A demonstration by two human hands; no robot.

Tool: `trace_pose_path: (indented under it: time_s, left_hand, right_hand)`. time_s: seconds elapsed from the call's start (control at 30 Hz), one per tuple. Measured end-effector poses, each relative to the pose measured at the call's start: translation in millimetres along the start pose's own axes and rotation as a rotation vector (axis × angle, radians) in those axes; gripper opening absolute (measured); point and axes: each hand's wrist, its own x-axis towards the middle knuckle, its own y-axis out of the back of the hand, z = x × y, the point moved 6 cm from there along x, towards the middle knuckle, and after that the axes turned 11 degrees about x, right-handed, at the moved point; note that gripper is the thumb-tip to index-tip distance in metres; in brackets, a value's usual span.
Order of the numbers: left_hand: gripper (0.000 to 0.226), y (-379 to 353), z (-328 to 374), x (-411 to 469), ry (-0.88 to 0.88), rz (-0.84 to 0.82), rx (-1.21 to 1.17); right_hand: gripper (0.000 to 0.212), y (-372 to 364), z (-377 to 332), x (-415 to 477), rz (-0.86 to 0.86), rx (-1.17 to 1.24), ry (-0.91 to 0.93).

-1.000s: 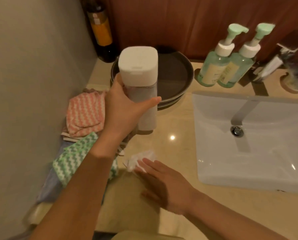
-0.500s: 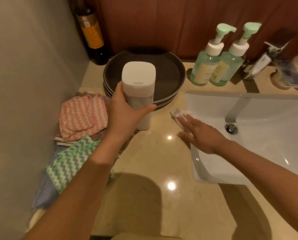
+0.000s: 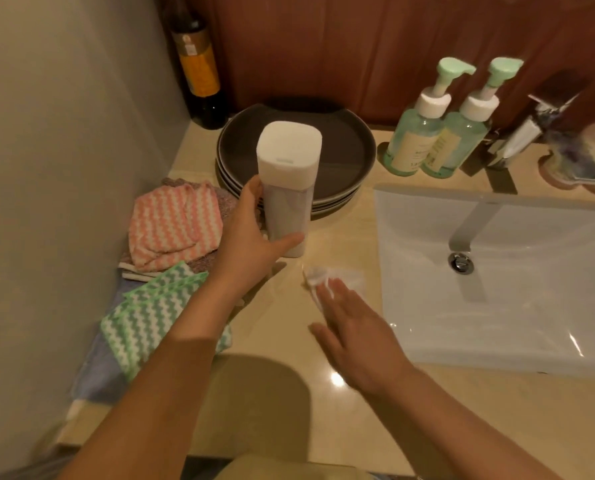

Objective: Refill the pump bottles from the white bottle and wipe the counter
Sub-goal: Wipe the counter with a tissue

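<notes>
white bottle (image 3: pixel 289 188) upright, cap closed, in front of the stack of dark plates (image 3: pixel 344 150). its base is close to the beige counter (image 3: pixel 275 344), contact not resolvable. left hand (image 3: pixel 251 240) grips the lower body, thumb across the near side, fingers curled round the far side. right hand (image 3: pixel 354 337) flat, fingers straight, fingertips pressing a crumpled white tissue (image 3: pixel 320 276) onto the counter just beside the left edge of the sink (image 3: pixel 427 209). 2 pump bottles (image 3: pixel 415 140), green-tinted with mint heads, stand touching each other at the back wall, well apart from the white bottle. pink cloth (image 3: pixel 174 226) and green cloth (image 3: pixel 150 317) lie at the left.
</notes>
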Motion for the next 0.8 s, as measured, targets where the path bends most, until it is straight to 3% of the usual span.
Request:
trace_pose_path:
  time_s: [0.23,0.3,0.43,0.63,0.8]
  left_hand:
    - [0.054,15.0,-67.7,-67.6,0.019,0.094,0.516]
    - [0.056,14.5,-86.5,-84.9,0.056,0.049,0.593]
    - [0.056,10.1,-111.9,-94.1,0.088,-0.075,0.631]
    - [0.042,11.5,-112.7,-88.9,0.185,-0.168,0.549]
    - [0.038,18.5,-113.1,-85.3,0.232,-0.214,0.384]
  right_hand:
    - [0.055,-35.0,-19.7,-70.8,-0.133,-0.156,0.264]
    - [0.055,-31.5,-18.9,-63.9,-0.153,-0.169,0.31]
    - [0.061,-19.8,-36.2,-19.4,-0.197,-0.14,0.329]
    - [0.06,-32.2,-81.0,61.7,-0.174,-0.085,0.195]
    - [0.056,-48.0,-102.0,60.6,-0.127,-0.142,0.299]
